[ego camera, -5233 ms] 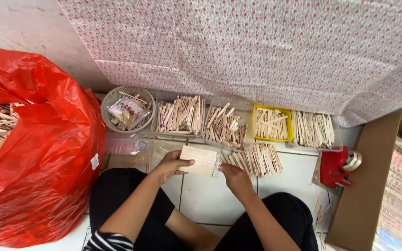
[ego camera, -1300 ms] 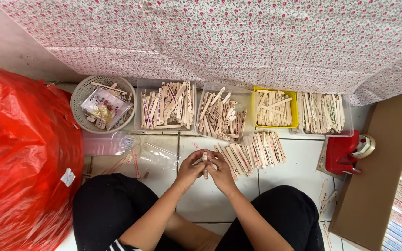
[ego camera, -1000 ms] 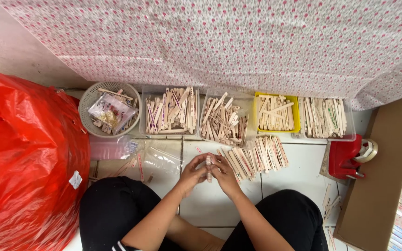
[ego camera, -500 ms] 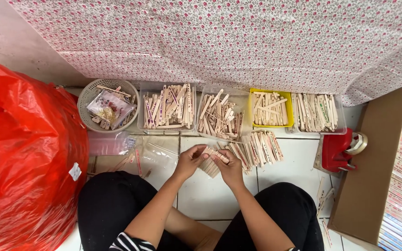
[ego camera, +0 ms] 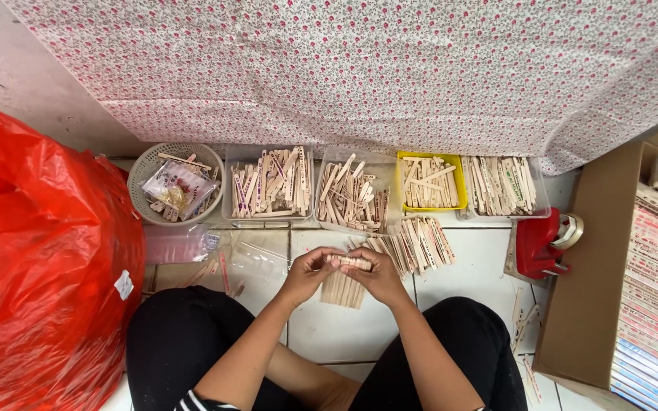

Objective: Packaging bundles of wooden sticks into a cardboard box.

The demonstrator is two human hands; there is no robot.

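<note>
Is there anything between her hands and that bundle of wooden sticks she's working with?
Nothing visible. The left hand and right hand both grip the bundle of wooden sticks directly, one on each side, over the tiled floor.

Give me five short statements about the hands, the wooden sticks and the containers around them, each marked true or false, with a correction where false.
1. Both hands, the left hand and the right hand, hold one bundle of wooden sticks. True.
2. The yellow tray stands empty. False: it holds wooden sticks.
3. A red tape dispenser sits on the floor to the person's right. True.
4. The round mesh basket is the right-most container in the row. False: it is at the left end, next to the red plastic bag.
5. The bundle rests inside a clear tray. False: it is held above the tiled floor.
</note>
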